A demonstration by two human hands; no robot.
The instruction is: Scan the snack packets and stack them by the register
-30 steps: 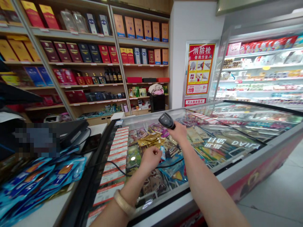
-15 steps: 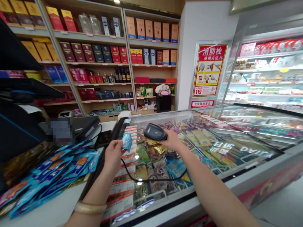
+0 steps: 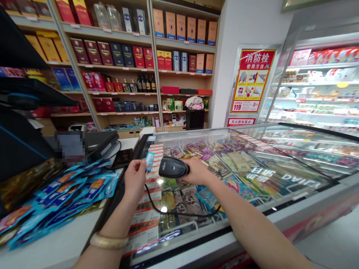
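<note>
My left hand [image 3: 135,180] pinches a small blue packet [image 3: 149,161] upright by its edge, above the left rim of the glass-topped freezer [image 3: 283,186]. My right hand [image 3: 198,171] grips a black barcode scanner [image 3: 172,167], its head turned left and close to the packet. The scanner's black cable [image 3: 168,211] loops down over the freezer glass. A gold bracelet [image 3: 109,241] circles my left wrist.
A heap of blue snack packets [image 3: 61,196] covers the white counter at left, beside a black register [image 3: 17,138] and a dark card reader [image 3: 122,158]. Shelves of boxed goods [image 3: 126,56] line the back wall. An open cooler [image 3: 319,86] stands at the right.
My left hand lifted the blue packet from over the freezer glass toward the counter side. My right hand lowered the scanner and turned its head left, closing in on the packet.
</note>
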